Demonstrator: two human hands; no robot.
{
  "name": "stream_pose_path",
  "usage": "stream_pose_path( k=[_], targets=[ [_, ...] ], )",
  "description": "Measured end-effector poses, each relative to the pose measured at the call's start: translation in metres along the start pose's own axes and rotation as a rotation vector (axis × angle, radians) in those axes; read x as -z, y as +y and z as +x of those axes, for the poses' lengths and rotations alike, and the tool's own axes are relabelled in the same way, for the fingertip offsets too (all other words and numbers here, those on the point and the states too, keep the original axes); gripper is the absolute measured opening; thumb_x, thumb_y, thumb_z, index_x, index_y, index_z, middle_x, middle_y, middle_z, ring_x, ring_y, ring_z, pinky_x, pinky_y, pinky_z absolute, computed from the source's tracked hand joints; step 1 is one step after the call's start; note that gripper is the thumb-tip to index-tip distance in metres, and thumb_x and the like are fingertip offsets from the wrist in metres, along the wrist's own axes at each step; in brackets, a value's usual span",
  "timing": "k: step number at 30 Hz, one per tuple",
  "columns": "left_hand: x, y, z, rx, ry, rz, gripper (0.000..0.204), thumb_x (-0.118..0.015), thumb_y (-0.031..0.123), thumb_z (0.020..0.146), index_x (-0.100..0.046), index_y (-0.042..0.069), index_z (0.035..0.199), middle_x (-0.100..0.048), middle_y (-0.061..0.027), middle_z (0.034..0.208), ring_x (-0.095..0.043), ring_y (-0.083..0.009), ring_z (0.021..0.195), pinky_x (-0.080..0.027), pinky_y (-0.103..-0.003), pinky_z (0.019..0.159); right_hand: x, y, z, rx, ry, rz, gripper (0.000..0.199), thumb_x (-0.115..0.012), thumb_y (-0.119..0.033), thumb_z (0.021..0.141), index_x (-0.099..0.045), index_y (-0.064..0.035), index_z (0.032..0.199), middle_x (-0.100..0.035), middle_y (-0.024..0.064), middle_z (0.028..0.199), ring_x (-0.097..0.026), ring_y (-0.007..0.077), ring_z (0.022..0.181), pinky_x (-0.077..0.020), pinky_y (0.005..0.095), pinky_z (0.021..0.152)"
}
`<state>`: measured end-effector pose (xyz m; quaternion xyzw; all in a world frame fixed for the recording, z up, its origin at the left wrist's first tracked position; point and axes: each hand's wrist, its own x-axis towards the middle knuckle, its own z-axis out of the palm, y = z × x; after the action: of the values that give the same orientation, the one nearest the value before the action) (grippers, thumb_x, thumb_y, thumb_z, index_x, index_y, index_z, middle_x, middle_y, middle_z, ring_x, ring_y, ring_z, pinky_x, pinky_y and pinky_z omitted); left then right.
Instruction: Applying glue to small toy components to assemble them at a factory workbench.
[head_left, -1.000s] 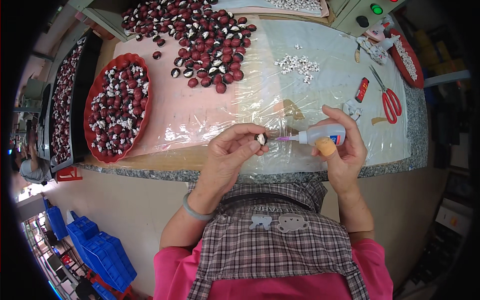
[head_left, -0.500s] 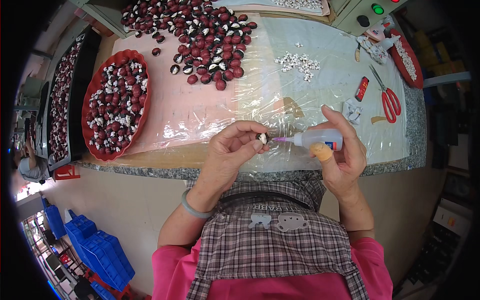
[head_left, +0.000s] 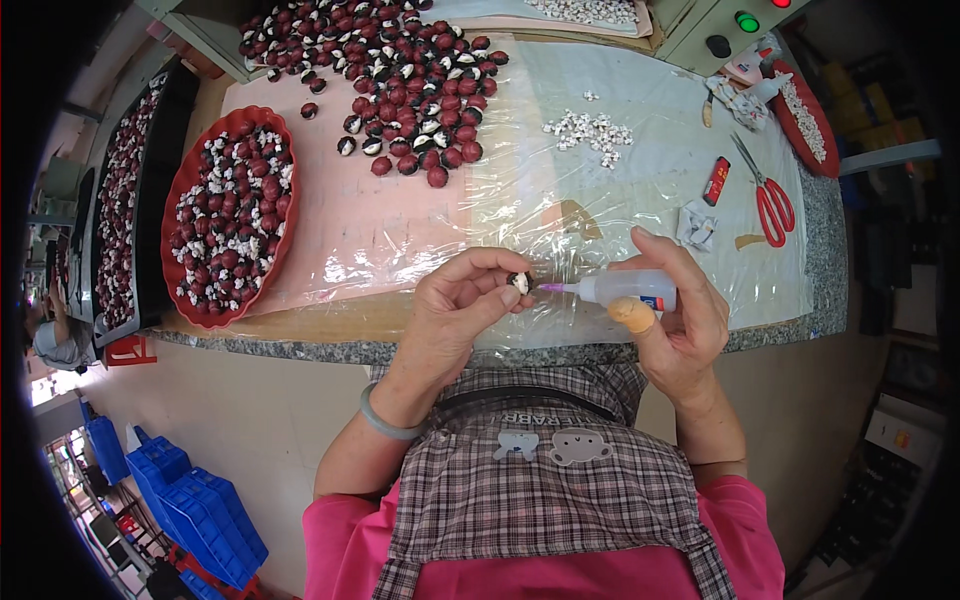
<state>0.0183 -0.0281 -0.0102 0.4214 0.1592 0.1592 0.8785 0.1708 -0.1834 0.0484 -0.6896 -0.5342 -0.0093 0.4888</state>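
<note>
Step in hand: judged to be application of fluid; a squeeze bottle (head_left: 645,288) is directed at one ball (head_left: 519,284); no drop is discernible.
Ball location: between the left fingertips, above the near part of the plastic sheeting (head_left: 380,232); dark shell, pale face partly exposed.
Nozzle: the purple nozzle (head_left: 555,287) points left, its tip just beside the ball; contact cannot be confirmed.
Next move: judged to call for a steady ball, the tip aligned with the chosen spot, and light, metered pressure on the bottle; excess pressure could flood the surface or wet the fingertips.
Left hand (head_left: 462,300): grasps the ball in a pinch of thumb and index finger; remaining fingers curl inward.
Left forearm: rises from the lower edge and angles inward; grey bangle (head_left: 388,418) at the wrist.
Right hand (head_left: 690,325): grasps the bottle, held roughly level; the thumb, in a tan cover (head_left: 631,314), bears on the near side; the index finger extends beyond the far side, apart from it.
Right forearm: near vertical in view, wrist over the counter edge (head_left: 760,350).
Loose stock: white pieces (head_left: 592,133) lie on the sheeting beyond the hands; a ball pile (head_left: 430,95) lies to far left.
</note>
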Motion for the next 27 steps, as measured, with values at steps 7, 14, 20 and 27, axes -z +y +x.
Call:
stream_pose_path(
  k=[7,14,20,27],
  targets=[
    [0.000,0.002,-0.003,0.001,0.022,-0.009,0.022,-0.058,-0.003,0.089,-0.059,-0.003,0.111,-0.063,-0.0099,0.109,-0.062,-0.0157,0.095,-0.052,-0.030,0.086,0.015,0.030,0.004,-0.567,0.104,0.777,0.032,-0.068,0.001,0.082,-0.049,-0.0015,0.107,-0.059,0.0139,0.103,-0.063,0.0175,0.074,-0.0502,0.0252,0.058],
    [0.004,0.000,-0.003,0.007,-0.003,-0.040,0.023,-0.057,-0.004,0.089,-0.058,-0.003,0.112,-0.062,-0.0102,0.109,-0.063,-0.0169,0.094,-0.051,-0.030,0.085,0.019,0.062,0.025,-0.726,0.052,0.647,0.028,-0.070,-0.007,0.082,-0.052,-0.0048,0.104,-0.058,0.0034,0.087,-0.060,0.0147,0.074,-0.0489,0.0261,0.064],
    [0.004,0.000,-0.002,0.014,-0.005,-0.044,0.023,-0.057,-0.004,0.090,-0.057,-0.002,0.113,-0.062,-0.0100,0.109,-0.063,-0.0167,0.093,-0.051,-0.030,0.084,0.005,0.084,0.055,-0.567,-0.130,-0.058,0.026,-0.066,-0.005,0.083,-0.062,-0.0056,0.109,-0.059,0.0078,0.090,-0.063,0.0200,0.079,-0.0500,0.0314,0.069],
    [0.006,0.000,-0.001,0.016,-0.019,-0.043,0.027,-0.057,-0.002,0.090,-0.056,-0.002,0.117,-0.063,-0.0096,0.109,-0.063,-0.0157,0.091,-0.050,-0.027,0.082,0.002,0.097,0.069,-0.165,-0.374,-0.377,0.024,-0.066,-0.004,0.078,-0.062,-0.0021,0.102,-0.058,0.0138,0.099,-0.060,0.0348,0.091,-0.0490,0.0420,0.078]
  ],
)
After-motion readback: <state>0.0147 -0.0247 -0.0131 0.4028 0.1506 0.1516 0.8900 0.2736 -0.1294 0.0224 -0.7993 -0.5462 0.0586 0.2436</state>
